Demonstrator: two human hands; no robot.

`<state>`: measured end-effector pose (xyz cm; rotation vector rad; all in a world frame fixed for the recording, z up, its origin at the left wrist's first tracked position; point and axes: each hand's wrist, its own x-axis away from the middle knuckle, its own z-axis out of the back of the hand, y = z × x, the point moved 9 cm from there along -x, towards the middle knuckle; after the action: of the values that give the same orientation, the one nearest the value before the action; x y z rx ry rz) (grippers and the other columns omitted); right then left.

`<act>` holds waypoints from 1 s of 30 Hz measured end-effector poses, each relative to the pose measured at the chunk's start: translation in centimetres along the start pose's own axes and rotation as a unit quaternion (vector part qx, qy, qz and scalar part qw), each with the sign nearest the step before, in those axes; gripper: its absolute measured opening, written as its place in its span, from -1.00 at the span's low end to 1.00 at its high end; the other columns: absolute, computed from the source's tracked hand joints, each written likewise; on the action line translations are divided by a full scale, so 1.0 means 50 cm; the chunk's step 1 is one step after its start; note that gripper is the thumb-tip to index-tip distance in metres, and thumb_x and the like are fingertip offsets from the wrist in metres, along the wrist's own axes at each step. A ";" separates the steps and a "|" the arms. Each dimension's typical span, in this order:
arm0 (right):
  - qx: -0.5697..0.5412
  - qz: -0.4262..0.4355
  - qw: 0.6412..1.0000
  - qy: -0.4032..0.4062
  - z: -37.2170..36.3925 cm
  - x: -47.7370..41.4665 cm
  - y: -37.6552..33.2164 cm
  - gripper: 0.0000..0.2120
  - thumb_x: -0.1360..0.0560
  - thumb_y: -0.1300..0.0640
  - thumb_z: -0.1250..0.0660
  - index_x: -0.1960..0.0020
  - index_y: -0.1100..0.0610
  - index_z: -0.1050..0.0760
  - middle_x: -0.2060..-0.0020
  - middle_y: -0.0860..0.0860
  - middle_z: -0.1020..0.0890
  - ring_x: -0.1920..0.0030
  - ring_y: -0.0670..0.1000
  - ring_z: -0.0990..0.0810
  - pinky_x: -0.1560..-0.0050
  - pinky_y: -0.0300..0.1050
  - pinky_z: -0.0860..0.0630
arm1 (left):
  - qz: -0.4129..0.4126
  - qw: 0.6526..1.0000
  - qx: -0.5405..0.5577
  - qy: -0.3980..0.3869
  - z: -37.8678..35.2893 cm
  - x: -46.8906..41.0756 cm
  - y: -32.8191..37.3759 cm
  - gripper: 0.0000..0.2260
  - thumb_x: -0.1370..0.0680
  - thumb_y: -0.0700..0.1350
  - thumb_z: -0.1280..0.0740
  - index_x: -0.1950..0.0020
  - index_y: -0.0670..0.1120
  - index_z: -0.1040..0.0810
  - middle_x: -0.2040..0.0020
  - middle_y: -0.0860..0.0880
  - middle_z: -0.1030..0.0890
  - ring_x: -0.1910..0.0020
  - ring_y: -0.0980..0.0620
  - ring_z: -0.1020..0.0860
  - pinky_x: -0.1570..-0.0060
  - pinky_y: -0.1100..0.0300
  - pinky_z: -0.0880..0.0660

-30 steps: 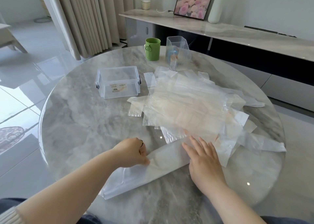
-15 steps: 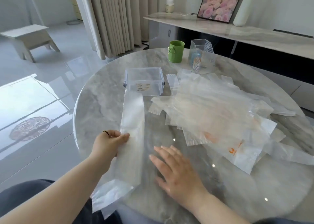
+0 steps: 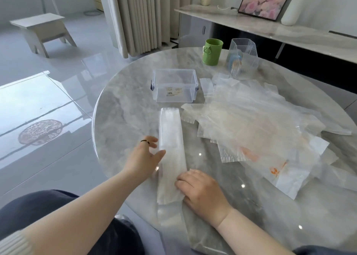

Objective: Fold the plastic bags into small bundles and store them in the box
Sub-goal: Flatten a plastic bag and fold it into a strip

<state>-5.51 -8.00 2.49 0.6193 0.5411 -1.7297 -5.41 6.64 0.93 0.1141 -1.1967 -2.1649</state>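
Turned since a second ago from a slant across the round marble table's (image 3: 123,109) near edge, the folded bag strip (image 3: 171,134) is now laid lengthwise, its far end just short of the clear storage box (image 3: 173,70); rolling it up is judged next. The left hand (image 3: 146,158) is held spread against its left side; the right hand (image 3: 201,191) rests bent-fingered on its near part, pinch or press untold. The box appears empty; something blue is kept in the ribbed holder (image 3: 249,69).

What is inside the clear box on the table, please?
The clear box looks empty: through its walls only the marble table shows, with no folded bags inside. A small label on its front wall hides a little of the floor behind it.
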 end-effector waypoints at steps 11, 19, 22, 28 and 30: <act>-0.048 -0.052 0.995 -0.076 -0.003 0.009 -0.002 -0.87 -0.31 0.16 -0.17 0.16 0.05 -0.42 0.20 -0.03 -0.70 0.16 -0.04 -0.69 -0.08 -0.17 -0.39 | -0.388 0.796 -0.431 -0.174 -0.051 0.143 0.024 -0.57 -0.28 0.16 -0.25 -0.14 0.19 -0.55 -0.16 0.24 -0.55 -0.12 0.28 -0.54 -0.13 0.37 -0.42; -0.091 -0.104 0.982 -0.126 -0.001 0.014 0.009 -0.92 -0.34 0.09 -0.16 0.19 -0.03 -0.38 0.14 -0.11 -0.68 0.08 -0.12 -0.64 -0.11 -0.18 -0.47 | -0.371 0.822 -0.392 -0.183 -0.073 0.124 0.021 -0.67 -0.35 0.09 -0.07 0.20 0.25 -0.64 0.12 0.34 -0.62 0.14 0.39 -0.58 0.04 0.48 -0.44; -0.067 -0.107 0.980 -0.153 -0.004 0.017 0.006 -0.83 -0.29 0.04 -0.14 0.12 -0.02 -0.28 0.10 -0.10 -0.68 0.05 -0.10 -0.66 -0.01 0.04 -0.57 | -0.378 0.830 -0.375 -0.165 -0.073 0.124 0.031 -0.69 -0.34 0.08 -0.09 0.25 0.26 -0.63 0.14 0.35 -0.61 0.17 0.40 -0.58 0.06 0.49 -0.42; -0.032 -0.125 0.983 -0.133 -0.007 0.020 0.008 -0.88 -0.28 0.06 -0.17 0.19 -0.04 -0.40 0.17 -0.12 -0.65 0.07 -0.10 -0.61 -0.01 0.10 -0.53 | -0.341 0.891 -0.254 -0.159 -0.067 0.101 0.027 -0.54 -0.34 0.11 0.00 0.11 0.11 -0.68 -0.02 0.34 -0.55 0.01 0.33 -0.53 -0.03 0.46 -0.43; -0.071 -0.182 0.974 -0.112 -0.014 0.022 0.029 -0.90 -0.31 0.06 -0.19 0.31 -0.05 -0.48 0.24 -0.17 -0.61 0.10 -0.18 -0.51 -0.15 -0.06 -0.42 | -0.313 0.911 -0.214 -0.162 -0.064 0.090 0.014 -0.52 -0.40 0.10 -0.01 -0.07 0.01 -0.64 -0.09 0.35 -0.44 -0.10 0.37 -0.39 -0.17 0.49 -0.29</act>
<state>-4.25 -8.70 1.19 0.2245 0.6392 -2.0514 -7.41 1.45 0.62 -0.0677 -0.8903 -3.0658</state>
